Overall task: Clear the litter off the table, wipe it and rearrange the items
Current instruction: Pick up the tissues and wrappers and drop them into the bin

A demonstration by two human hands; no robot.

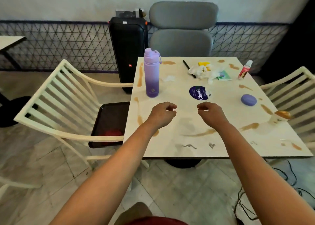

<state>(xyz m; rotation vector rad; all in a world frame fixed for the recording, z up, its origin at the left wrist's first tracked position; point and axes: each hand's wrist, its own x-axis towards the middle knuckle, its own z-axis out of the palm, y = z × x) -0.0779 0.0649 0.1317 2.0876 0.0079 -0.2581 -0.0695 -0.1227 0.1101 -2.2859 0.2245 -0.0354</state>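
The cream table (196, 122) is smeared with brown stains. A purple bottle (151, 73) stands upright at its left side. Crumpled white tissues and wrappers (205, 71) lie at the far side, with a black straw (188, 68) beside them and another tissue (169, 78) to the left. A round blue sticker (198, 92) marks the middle. A purple oval case (248, 100) and a small red-and-white bottle (244, 70) sit at the right. My left hand (162, 113) and right hand (210, 112) hover over the table's middle, fingers loosely curled, holding nothing.
A white slatted chair (56, 98) at the left carries a dark tray (109, 124) with something red on it. Another white chair (289, 91) stands right, a grey chair (183, 30) behind the table, a black speaker (128, 50) beside it. Cables (289, 190) lie on the floor.
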